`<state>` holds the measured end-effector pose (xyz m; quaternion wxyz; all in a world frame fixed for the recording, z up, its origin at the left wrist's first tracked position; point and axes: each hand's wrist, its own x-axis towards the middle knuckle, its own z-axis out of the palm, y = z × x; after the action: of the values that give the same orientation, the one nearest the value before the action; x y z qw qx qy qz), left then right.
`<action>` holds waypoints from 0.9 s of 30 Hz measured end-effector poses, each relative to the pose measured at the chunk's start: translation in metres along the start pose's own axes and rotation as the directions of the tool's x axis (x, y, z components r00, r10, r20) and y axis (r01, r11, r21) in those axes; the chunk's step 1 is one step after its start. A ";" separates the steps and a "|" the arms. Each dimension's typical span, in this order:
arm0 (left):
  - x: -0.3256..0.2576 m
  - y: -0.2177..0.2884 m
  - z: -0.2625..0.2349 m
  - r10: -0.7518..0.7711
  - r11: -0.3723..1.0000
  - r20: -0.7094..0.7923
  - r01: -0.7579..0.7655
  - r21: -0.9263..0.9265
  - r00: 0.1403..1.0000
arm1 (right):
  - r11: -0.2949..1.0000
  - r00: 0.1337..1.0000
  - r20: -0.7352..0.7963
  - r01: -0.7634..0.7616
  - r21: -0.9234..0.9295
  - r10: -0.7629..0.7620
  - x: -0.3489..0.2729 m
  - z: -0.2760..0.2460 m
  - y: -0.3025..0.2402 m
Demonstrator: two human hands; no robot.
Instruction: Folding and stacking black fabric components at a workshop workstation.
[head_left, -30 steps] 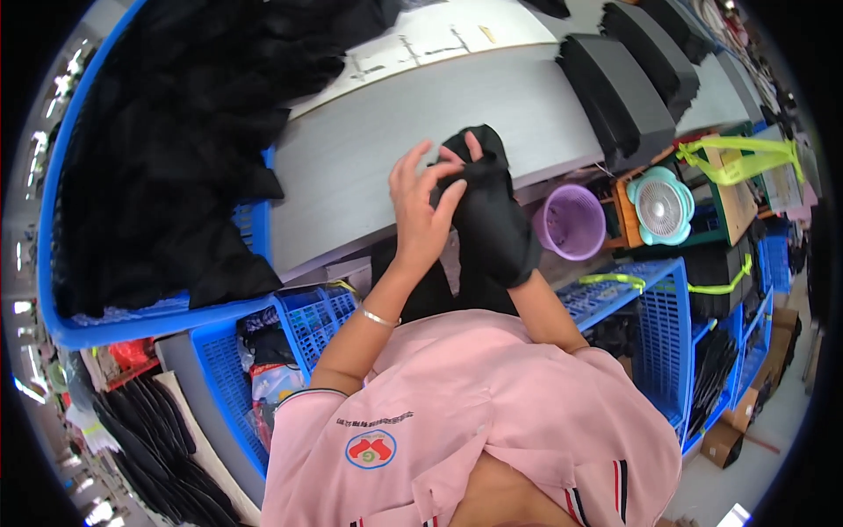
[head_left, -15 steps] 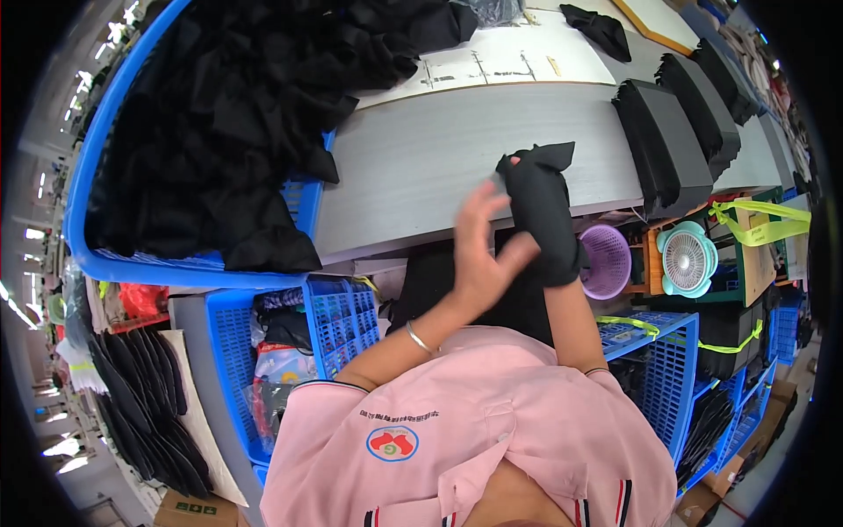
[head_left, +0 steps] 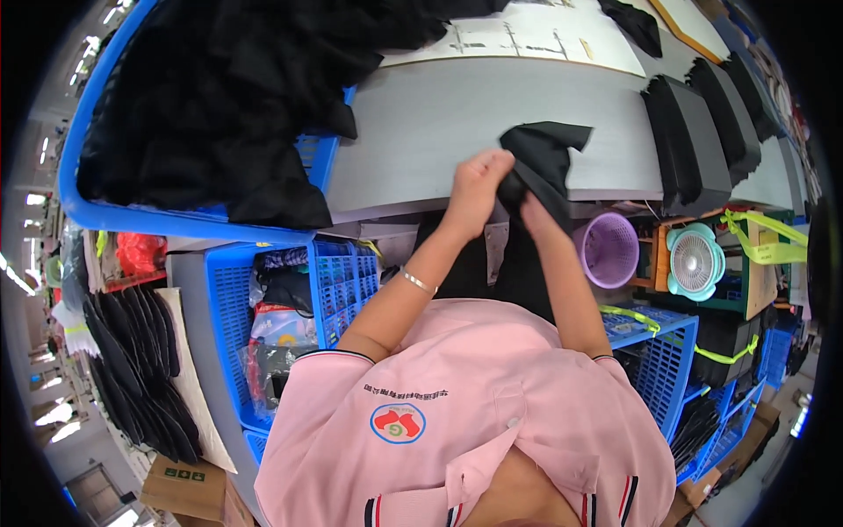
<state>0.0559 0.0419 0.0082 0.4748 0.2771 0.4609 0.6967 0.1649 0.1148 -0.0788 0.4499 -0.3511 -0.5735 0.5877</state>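
I look down at my 2 bare hands, held together in front of me at the near edge of a grey table (head_left: 421,132). A black cloth (head_left: 549,162) is between them, raised at that edge, its top corner flaring out to the right. My left hand (head_left: 477,189) is closed, fingers pinching the cloth's left side; a silver bracelet (head_left: 420,281) circles that wrist. My right hand (head_left: 537,215) reaches up under the cloth, which hides its fingers, so I cannot tell whether they grip.

To my left, a large blue tub (head_left: 189,221) holds a heap (head_left: 211,123) of black fabric that spills over its right rim. A white board (head_left: 500,42) with dark marks lies across the table's far side. At the table's right end stand 3 black stacks (head_left: 689,145). Below them, beside my right forearm, are a purple basket (head_left: 609,252) and, just right of it, a teal fan (head_left: 696,262). I wear a pink shirt (head_left: 492,378).
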 end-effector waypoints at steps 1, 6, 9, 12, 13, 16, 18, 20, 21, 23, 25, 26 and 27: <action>0.013 -0.009 -0.003 0.052 0.998 -0.070 -0.050 0.032 0.996 | 0.995 0.994 -0.069 -0.079 0.064 0.083 -0.010 0.019 -0.008; 0.072 -0.006 -0.038 0.105 0.991 -0.276 -0.078 0.108 0.955 | 0.971 0.904 0.361 -0.195 -0.136 0.232 -0.069 0.036 -0.105; 0.084 0.019 -0.031 0.054 0.998 -0.246 -0.042 0.052 0.968 | 0.998 0.898 0.436 -0.067 0.017 0.053 -0.104 0.015 -0.097; 0.071 0.029 -0.029 0.040 0.998 -0.207 -0.050 -0.044 0.977 | 0.954 0.823 0.481 -0.249 -0.169 0.300 -0.111 -0.017 -0.103; 0.065 0.035 -0.026 0.078 0.991 -0.193 -0.097 -0.092 0.978 | 0.915 0.831 0.435 -0.403 0.040 0.347 -0.114 -0.023 -0.100; 0.050 0.048 -0.014 0.153 0.986 -0.195 -0.163 -0.034 0.969 | 0.896 0.935 0.147 -0.351 0.274 0.321 -0.105 -0.040 -0.092; 0.037 0.044 0.004 0.173 0.984 -0.139 -0.166 0.057 0.975 | 0.998 0.998 -0.015 -0.062 0.011 0.063 -0.087 -0.036 -0.099; 0.016 0.041 0.024 0.202 0.932 -0.041 -0.179 0.316 0.978 | 0.993 0.995 -0.079 0.051 -0.108 -0.060 -0.068 -0.021 -0.112; 0.009 0.036 0.031 0.197 0.926 0.005 -0.188 0.326 0.980 | 0.987 0.997 -0.076 0.013 -0.159 -0.025 -0.057 -0.023 -0.102; -0.001 0.030 0.037 0.209 0.940 -0.004 -0.199 0.275 0.978 | 0.967 0.967 -0.071 -0.250 -0.052 0.246 -0.045 -0.026 -0.105; -0.001 0.028 0.032 0.199 0.968 -0.073 -0.184 0.173 0.977 | 0.864 0.902 0.055 -0.427 0.265 0.429 -0.050 -0.024 -0.109; 0.003 0.024 0.022 0.175 0.977 -0.089 -0.162 0.138 0.981 | 0.813 0.913 0.139 -0.406 0.417 0.384 -0.054 -0.026 -0.100; 0.007 0.018 0.007 0.181 0.977 -0.069 -0.171 0.126 0.981 | 0.739 0.903 0.214 -0.428 0.520 0.373 -0.055 -0.025 -0.104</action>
<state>0.0514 0.0484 0.0272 0.3750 0.3167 0.4938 0.7178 0.2205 0.0663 0.0164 0.3672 -0.2917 -0.3095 0.8272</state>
